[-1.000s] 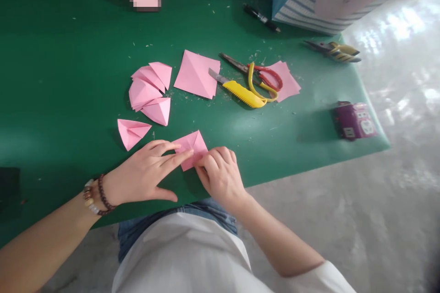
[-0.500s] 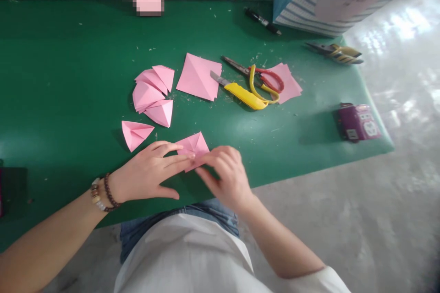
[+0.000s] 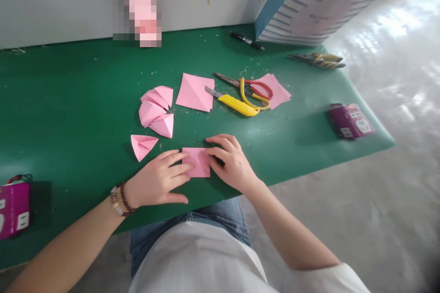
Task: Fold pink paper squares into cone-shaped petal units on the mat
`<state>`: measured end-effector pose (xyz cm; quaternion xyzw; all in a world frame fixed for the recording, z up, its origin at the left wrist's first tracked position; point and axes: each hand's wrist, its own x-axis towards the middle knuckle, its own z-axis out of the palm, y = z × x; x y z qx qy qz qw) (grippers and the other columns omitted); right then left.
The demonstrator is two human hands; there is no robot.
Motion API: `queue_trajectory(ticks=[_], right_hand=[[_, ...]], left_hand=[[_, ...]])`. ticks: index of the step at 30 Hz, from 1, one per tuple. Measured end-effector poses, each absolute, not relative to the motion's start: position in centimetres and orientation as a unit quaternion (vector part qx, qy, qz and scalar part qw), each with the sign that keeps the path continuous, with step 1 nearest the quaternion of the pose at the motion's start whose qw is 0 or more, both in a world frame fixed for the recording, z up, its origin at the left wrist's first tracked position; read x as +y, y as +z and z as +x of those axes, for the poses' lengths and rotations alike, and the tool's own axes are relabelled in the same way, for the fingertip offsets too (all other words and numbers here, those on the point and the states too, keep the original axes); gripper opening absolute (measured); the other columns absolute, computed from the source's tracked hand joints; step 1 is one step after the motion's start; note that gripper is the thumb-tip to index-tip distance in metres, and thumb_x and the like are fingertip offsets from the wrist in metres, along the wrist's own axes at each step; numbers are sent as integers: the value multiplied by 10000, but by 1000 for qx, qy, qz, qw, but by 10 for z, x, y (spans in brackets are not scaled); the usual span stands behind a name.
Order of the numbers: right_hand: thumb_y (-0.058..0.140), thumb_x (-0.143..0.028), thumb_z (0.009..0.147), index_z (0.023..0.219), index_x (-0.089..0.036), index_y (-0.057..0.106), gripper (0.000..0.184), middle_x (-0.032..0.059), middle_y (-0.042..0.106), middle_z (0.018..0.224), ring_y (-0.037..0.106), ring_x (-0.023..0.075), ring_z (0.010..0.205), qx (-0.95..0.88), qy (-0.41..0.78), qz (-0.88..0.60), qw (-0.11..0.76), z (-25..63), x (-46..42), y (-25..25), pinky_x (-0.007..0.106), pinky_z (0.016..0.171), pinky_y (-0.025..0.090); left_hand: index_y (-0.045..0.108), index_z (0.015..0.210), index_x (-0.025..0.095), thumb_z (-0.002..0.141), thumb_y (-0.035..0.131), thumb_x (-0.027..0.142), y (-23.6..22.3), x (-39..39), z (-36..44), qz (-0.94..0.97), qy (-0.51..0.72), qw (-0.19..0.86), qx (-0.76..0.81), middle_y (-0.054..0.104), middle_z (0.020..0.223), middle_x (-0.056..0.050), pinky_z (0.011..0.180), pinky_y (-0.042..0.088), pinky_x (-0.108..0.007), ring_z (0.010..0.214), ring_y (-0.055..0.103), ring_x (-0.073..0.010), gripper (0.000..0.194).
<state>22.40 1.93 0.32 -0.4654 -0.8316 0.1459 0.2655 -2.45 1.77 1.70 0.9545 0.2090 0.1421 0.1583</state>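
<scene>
The paper (image 3: 195,162) is matt and smooth. The mat (image 3: 85,100) looks like smooth rubbery plastic (glossier where the light hits it). The cutter (image 3: 239,105) has a ribbed yellow plastic handle and a metal blade, the scissors (image 3: 256,91) metal blades and glossy plastic loops. The pliers (image 3: 318,60) are metal with yellow grips. The floor (image 3: 385,146) is polished, shiny concrete, the shirt (image 3: 199,261) matt cloth, the jeans (image 3: 220,217) blue denim
</scene>
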Motion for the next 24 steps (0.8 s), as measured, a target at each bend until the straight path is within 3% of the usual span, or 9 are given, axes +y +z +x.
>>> queue_trajectory(ticks=[4,10,13,16,24], right_hand=[[546,-113,871,1003,-245,713,251,86,645,1207,533,263,1137,-835,138,-461,268,225,18,1,498,964,497],[557,-80,819,868,-230,688,205,77,651,1180,526,265,1168,-838,166,-445,270,225,17,7,498,982,488],[539,-41,770,798,-219,652,212,83,634,1183,534,260,1170,-829,202,-438,282,226,17,15,487,970,498],[517,-38,765,782,-214,630,210,91,609,1210,578,234,1127,-810,255,-427,309,226,18,21,450,938,523],[486,-23,772,801,-214,628,240,79,652,1139,644,188,1050,-765,343,-395,375,213,27,17,366,875,562]], left_hand=[[691,1040,159,887,618,470,16,17,-24,956,144,150,209,644,1282,-120,1065,443,-519,1218,553,-306,353],[670,1020,178,911,604,352,14,13,-20,941,174,138,253,654,1224,-121,1062,456,-510,1194,570,-279,216],[610,1140,163,868,648,452,16,9,-16,910,224,145,317,627,1235,-152,1026,482,-515,1202,563,-307,398],[488,1308,165,862,652,463,18,5,-11,851,276,192,403,582,1292,-165,1030,490,-512,1231,549,-305,562],[389,1390,214,928,509,238,14,2,-7,718,329,409,456,570,1349,-134,860,611,-354,1176,618,-229,478]])
